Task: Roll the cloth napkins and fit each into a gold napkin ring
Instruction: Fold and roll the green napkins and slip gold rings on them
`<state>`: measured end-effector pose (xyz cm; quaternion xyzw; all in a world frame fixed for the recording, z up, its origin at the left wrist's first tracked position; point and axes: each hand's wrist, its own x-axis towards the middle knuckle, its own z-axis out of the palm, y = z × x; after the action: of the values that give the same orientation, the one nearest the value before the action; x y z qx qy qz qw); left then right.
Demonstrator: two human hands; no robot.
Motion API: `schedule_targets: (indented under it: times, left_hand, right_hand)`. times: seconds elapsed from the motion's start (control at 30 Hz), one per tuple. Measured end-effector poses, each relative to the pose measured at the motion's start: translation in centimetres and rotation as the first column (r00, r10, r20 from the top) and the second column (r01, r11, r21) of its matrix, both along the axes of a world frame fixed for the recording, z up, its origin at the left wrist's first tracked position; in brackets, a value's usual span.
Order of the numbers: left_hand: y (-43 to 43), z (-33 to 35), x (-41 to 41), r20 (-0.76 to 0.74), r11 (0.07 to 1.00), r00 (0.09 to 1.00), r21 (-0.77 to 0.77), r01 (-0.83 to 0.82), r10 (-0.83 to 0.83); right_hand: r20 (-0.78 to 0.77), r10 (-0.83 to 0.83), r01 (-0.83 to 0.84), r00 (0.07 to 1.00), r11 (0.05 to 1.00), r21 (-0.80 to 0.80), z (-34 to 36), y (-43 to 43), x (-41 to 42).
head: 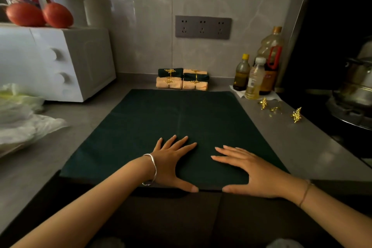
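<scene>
Your left hand (171,159) lies flat, fingers spread, pressing the dark green napkin (181,115) laid open on the counter (291,143). Ringed napkin rolls (182,79) are stacked by the wall. Your right hand (253,169) is flat too, gripping nothing. Loose gold rings (279,108) lie to its right.

dark green napkin (181,119): 1 is lying flat | rolled napkins (171,83) in rings: 5 are sitting stacked, 2 green and 3 peach | loose gold napkin rings (296,115): 3 are lying on the worktop (281,139) | bottles (254,80): 3 are standing | red fruits (57,15): 2 are sitting | socket panel (203,27): 1 is hanging
</scene>
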<state>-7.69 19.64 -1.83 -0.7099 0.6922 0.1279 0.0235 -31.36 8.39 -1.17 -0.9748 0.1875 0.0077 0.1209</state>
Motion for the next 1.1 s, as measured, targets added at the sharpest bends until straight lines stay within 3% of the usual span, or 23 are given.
schedule_targets:
  times: [0.23,0.4,0.47,0.57,0.8,0.97,1.1]
  left_hand:
    - [0.4,0.7,0.3,-0.132,0.999,0.991,-0.048,0.008,-0.014]
    - [0.7,2.5,0.9,-0.253,0.991,0.964,-0.122,0.058,-0.088]
    - [0.9,3.4,1.2,-0.257,0.988,0.959,-0.125,0.094,-0.123]
    - [1.4,4.4,2.1,-0.165,0.992,0.979,-0.071,0.105,-0.116]
    - [0.9,6.0,5.9,-0.063,0.996,0.994,-0.026,-0.091,0.089]
    - [0.9,8.8,8.1,-0.156,0.988,0.977,-0.039,-0.152,0.145]
    - [0.9,10.9,8.5,-0.192,0.966,0.963,0.211,-0.148,0.189]
  right_hand:
    - [0.248,0.010,-0.006,0.969,1.000,-0.014,0.4,0.0,-0.1]
    - [0.377,-0.052,0.077,0.925,0.996,-0.050,1.1,-0.3,0.3]
    - [0.285,-0.066,0.085,0.956,0.995,-0.056,1.7,-0.5,0.5]
    - [0.029,-0.077,0.079,0.997,0.994,-0.070,2.4,-1.5,0.8]
    - [0.151,-0.212,0.189,0.966,0.970,0.151,6.2,-4.5,0.2]
    - [-0.024,-0.240,0.237,0.971,0.929,0.285,8.6,-5.6,-0.6]
    - [-0.217,-0.272,0.339,0.938,0.852,0.399,10.4,-5.7,-1.4]
